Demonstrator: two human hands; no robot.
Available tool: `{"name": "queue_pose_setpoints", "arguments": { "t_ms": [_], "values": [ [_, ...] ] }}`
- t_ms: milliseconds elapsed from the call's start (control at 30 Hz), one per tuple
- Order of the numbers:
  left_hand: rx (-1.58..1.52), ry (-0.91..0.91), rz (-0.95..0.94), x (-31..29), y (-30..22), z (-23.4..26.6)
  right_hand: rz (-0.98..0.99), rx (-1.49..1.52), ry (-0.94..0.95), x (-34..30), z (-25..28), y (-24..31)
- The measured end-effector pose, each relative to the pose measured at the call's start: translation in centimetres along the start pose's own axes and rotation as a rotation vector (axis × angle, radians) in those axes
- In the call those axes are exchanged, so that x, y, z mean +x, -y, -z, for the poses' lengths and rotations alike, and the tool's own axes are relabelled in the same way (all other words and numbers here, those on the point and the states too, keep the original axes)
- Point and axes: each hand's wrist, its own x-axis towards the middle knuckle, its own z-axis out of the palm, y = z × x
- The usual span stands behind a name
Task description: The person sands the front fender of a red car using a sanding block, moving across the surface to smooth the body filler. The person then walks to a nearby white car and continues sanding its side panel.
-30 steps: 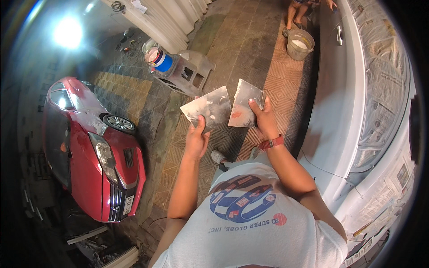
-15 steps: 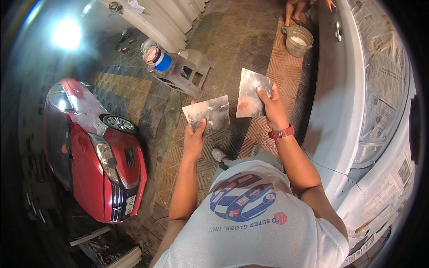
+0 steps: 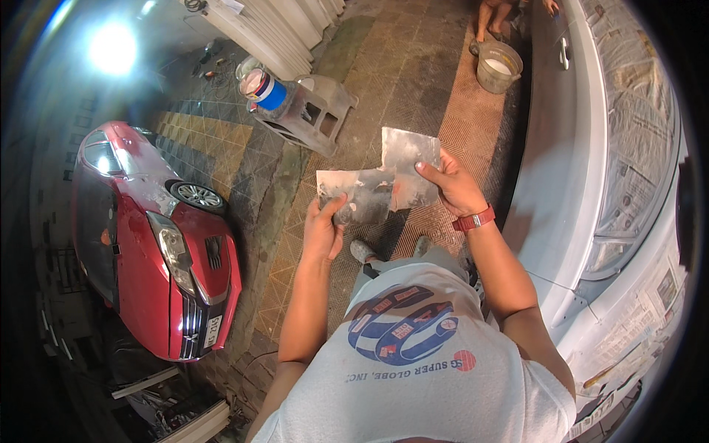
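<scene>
My left hand grips a thin, square, grey putty spreader by its left side, thumb on top. Pale smears and worn patches mark its face. My right hand holds a second putty spreader, similar in size, with whitish smears and a reddish patch low on its left. The two plates meet at their inner edges in front of my waist, the left one seeming to overlap the right one's lower corner. Both hands are closed, fingers tucked beneath the plates.
A grey plastic stool ahead bears an open can with a blue band. Farther right stands a bucket of whitish liquid, near another person's legs. A red car is at left; a partly paper-masked grey car flanks my right.
Both plates have come together: the left moved right and slightly down, while the right was lowered and turned. A gap showed between them before; now their edges meet.
</scene>
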Motion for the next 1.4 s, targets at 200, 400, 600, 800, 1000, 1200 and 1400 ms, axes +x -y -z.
{"name": "queue_pose_setpoints", "arguments": {
  "t_ms": [200, 400, 600, 800, 1000, 1200, 1400],
  "values": [
    [0.104, -0.053, -0.183, -0.4, -0.4, -1.8, -0.082, -0.373, 0.266, -2.0, 2.4, -0.1],
    [0.677, 0.021, -0.364, 1.0, 0.4, -0.4, 0.541, -1.463, -0.077, -4.0, -6.4, 1.5],
    [0.6, 0.24, -0.241, -0.6, 2.3, -1.4, 0.746, -1.45, 0.087, -1.4, -3.5, -3.4],
    [0.638, 0.173, -0.168, -1.0, 2.5, 0.0, 0.19, -1.139, -0.533, 1.4, 8.4, -5.8],
    [0.328, 0.183, 0.013, -0.2, 3.2, -0.4, -0.003, 0.165, -0.561, 2.9, 4.0, -5.9],
    [0.436, 0.185, 0.062, -0.5, 2.7, -1.1, -0.064, 0.319, -0.459, 2.6, 3.4, -5.1],
    [0.645, 0.32, -0.014, 0.9, 2.4, -1.8, -0.152, 0.261, -0.359, 2.2, 4.1, -5.0]
  ]
}}
